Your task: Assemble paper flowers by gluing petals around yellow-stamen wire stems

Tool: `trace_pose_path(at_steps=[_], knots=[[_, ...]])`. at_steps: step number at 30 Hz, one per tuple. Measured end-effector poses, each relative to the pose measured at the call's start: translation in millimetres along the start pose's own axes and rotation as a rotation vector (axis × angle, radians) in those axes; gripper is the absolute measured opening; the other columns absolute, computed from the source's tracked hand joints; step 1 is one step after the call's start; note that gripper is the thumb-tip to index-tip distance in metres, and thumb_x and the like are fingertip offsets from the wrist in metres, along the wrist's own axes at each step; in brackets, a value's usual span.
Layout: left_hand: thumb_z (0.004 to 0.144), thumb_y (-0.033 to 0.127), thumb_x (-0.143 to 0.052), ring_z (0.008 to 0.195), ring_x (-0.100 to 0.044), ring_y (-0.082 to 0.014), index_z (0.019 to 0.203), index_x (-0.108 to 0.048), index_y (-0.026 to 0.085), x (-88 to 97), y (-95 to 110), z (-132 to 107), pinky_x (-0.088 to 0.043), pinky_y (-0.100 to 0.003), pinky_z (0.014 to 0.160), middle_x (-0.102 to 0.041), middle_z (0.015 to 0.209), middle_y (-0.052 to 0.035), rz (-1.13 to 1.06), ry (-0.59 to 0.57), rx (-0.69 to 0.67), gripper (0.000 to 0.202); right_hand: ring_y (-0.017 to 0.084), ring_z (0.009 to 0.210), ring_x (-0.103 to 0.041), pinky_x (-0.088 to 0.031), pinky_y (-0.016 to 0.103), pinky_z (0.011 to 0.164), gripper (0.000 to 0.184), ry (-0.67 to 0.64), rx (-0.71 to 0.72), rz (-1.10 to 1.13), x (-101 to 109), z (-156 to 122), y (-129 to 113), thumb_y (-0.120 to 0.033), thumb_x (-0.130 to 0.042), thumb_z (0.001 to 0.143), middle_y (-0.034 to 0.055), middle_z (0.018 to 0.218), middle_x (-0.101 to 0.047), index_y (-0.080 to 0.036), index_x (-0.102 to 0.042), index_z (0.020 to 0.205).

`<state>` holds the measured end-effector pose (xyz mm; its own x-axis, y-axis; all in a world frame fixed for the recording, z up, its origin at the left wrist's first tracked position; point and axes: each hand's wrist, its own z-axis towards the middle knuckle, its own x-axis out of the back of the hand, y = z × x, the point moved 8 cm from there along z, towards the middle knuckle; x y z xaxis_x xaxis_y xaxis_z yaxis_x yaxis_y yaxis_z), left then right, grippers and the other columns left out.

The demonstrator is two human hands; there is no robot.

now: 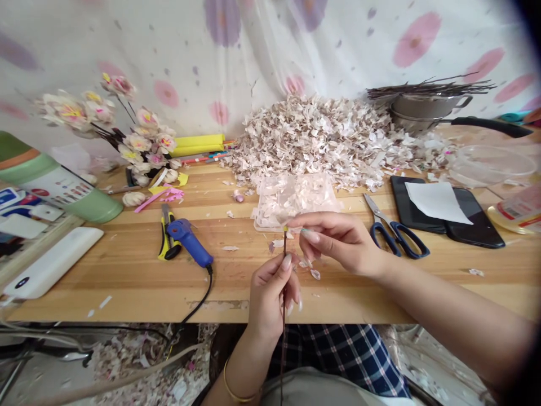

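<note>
Left of table: 1 glue gun, well apart from the hands. Centre: left hand closed tight around 1 thin dark stem, long axis running from the lap up to its tip. The right hand pinches narrow at that tip, reaching in from the right, the nearer of the 2. Right: 1 pair of scissors.

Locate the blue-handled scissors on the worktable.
In the head view, the scissors lie flat on the wooden table, just right of the right hand and left of the black tablet.
</note>
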<state>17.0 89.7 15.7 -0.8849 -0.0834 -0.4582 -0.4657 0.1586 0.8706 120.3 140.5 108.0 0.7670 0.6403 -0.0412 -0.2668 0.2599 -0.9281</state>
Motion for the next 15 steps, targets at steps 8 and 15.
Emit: trace_pose_path(at_steps=[8,15], knots=[[0.080,0.050,-0.070,0.028,-0.030,-0.0036,0.084,-0.070,0.014,-0.4,-2.1,-0.5,-0.016,-0.017,0.032,-0.053,0.038,0.0053,0.010,-0.006,0.031,0.037,0.007,0.053,-0.053,-0.041,0.020,0.050,0.024,0.037,-0.064,0.024,3.2,3.0,15.9,-0.029,-0.057,0.095,-0.0028,0.059,-0.060,-0.016,-0.068,0.112],[0.079,0.048,-0.071,0.026,-0.027,-0.0026,0.086,-0.070,0.014,2.7,-3.8,-0.3,-0.014,-0.016,0.031,-0.053,0.036,0.0057,-0.003,0.010,0.057,0.036,0.005,0.046,-0.048,-0.034,0.019,0.044,0.023,0.111,-0.097,0.057,7.4,5.8,20.4,-0.033,-0.056,0.096,-0.0038,0.057,-0.060,-0.016,-0.068,0.107]])
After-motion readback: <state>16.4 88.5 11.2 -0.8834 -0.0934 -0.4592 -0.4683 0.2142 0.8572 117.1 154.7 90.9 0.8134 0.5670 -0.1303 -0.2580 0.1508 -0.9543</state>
